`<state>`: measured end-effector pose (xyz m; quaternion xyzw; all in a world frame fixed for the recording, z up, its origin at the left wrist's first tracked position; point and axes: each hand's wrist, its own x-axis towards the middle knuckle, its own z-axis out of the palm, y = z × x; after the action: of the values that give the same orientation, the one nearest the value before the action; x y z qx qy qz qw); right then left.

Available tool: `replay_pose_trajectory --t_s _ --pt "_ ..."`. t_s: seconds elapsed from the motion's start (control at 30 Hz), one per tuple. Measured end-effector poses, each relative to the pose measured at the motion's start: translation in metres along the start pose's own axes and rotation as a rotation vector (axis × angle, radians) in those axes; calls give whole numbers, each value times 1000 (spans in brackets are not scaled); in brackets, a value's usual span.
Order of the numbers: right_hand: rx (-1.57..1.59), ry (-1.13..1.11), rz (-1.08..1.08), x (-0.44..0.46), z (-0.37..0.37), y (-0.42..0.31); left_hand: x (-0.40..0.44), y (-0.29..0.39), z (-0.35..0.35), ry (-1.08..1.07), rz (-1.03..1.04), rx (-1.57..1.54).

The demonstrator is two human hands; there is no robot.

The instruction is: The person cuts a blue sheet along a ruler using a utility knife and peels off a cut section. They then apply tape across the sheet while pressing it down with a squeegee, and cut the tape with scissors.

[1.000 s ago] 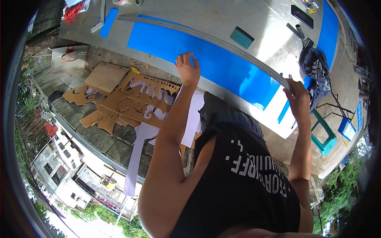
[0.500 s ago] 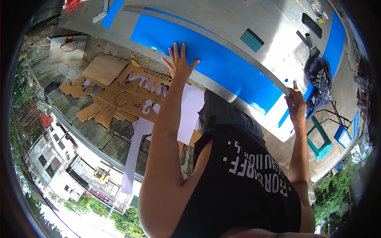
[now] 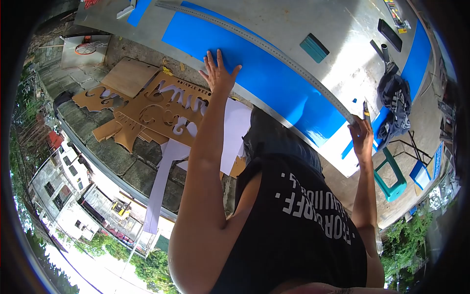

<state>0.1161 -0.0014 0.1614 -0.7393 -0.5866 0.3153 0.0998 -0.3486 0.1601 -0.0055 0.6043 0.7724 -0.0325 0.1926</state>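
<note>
This looks like an open-air workshop. A broad grey worktable (image 3: 289, 22) carries a blue sheet (image 3: 264, 81), a long metal ruler (image 3: 281, 56), a flat green scraper (image 3: 314, 47) and a cutter (image 3: 366, 111). Brown boards (image 3: 142, 105) with curving shapes and lettering cut out lie over stone paving (image 3: 139, 164). Foliage (image 3: 409, 255) and a basketball hoop (image 3: 85, 48) (an unlikely workshop fitting) show that it is outdoors.

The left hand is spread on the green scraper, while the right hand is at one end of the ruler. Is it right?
Not the green scraper: the head view shows the left hand spread on the blue sheet; the rest stands.
</note>
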Motion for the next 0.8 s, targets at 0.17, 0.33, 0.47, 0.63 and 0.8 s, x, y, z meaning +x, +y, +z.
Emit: replay_pose_trajectory --t_s 0.17,0.33,0.47,0.63,0.8 --pt "74 13 -132 -3 13 33 -1 -3 5 12 15 -58" --pt "-11 49 -195 -7 42 69 2 12 10 133 89 -76" --pt "-36 56 -163 -20 64 91 2 47 1 134 149 -172" --pt "36 61 -93 -26 81 108 6 79 4 27 120 -177" --pt "14 91 -103 -23 74 114 6 94 15 17 72 -215"
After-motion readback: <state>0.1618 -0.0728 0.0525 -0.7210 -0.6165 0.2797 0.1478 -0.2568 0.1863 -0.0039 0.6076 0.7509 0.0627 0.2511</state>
